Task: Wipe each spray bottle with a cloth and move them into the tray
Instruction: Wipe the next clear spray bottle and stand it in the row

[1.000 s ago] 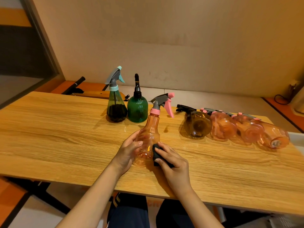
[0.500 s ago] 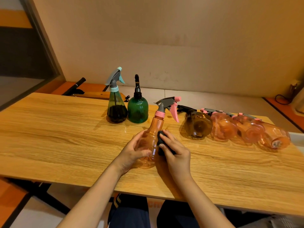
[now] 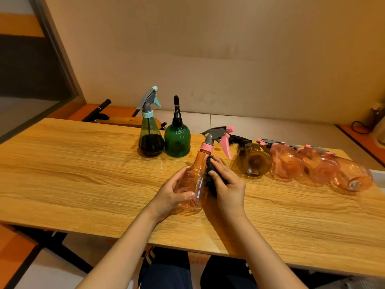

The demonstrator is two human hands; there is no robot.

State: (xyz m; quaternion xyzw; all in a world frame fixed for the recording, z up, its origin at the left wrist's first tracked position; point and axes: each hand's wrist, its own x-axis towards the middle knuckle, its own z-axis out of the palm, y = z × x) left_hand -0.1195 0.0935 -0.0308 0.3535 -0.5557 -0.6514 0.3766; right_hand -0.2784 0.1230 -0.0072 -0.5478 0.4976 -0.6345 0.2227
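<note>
My left hand (image 3: 171, 192) grips the lower body of an orange spray bottle (image 3: 198, 174) with a grey and pink trigger head, held tilted just above the wooden table (image 3: 73, 174). My right hand (image 3: 228, 185) presses a dark cloth (image 3: 211, 170) against the bottle's right side near the neck. Two upright bottles stand behind: a dark green cone bottle (image 3: 150, 134) and a round green bottle (image 3: 177, 138). To the right lies a row on its side: a brown bottle (image 3: 253, 158) and three orange bottles (image 3: 288, 161), (image 3: 321, 165), (image 3: 354, 176).
A pale edge (image 3: 378, 174) shows past the table's right end; I cannot tell whether it is the tray. A wall runs behind the table. A dark rod (image 3: 100, 108) lies beyond the far left edge. My knees sit under the near edge.
The bottle has tilted further right and lifted a little. My right hand with the cloth has slid up from the bottle's lower body toward its neck.
</note>
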